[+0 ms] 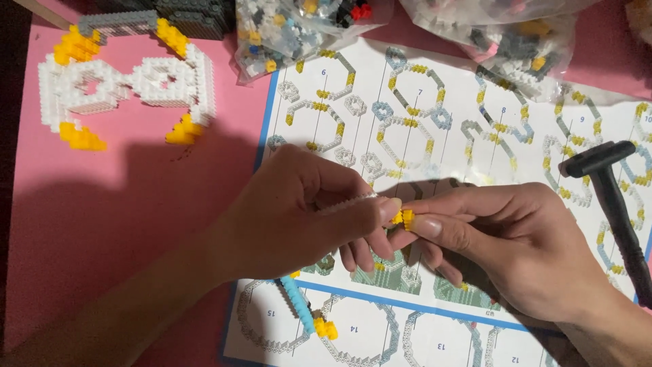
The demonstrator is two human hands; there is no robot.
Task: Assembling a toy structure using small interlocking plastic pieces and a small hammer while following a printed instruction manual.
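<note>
Lying far up-left of the hands, a white block model (125,85) with yellow tips rests on the pink mat (102,217), its grey-and-yellow part touching a dark slab at the top edge. Just below the left hand (299,214), a light-blue strip (299,306) with a yellow end lies on the instruction sheet (353,333). The left hand pinches a thin white brick strip (350,202) between thumb and fingers, the strip running rightward to a small yellow piece (403,217) at its end. The right hand (516,251) meets it there, thumb and forefinger closed on that yellow piece, so both hands hold the same small assembly above the sheet's middle. The sheet is white with a blue border, printed with numbered diagrams of white, yellow and blue rings. Above the hands, clear bags (299,30) of mixed small bricks overlap the sheet's top edge. Right of the right hand, a black hammer-shaped tool (614,211) lies on the sheet.
</note>
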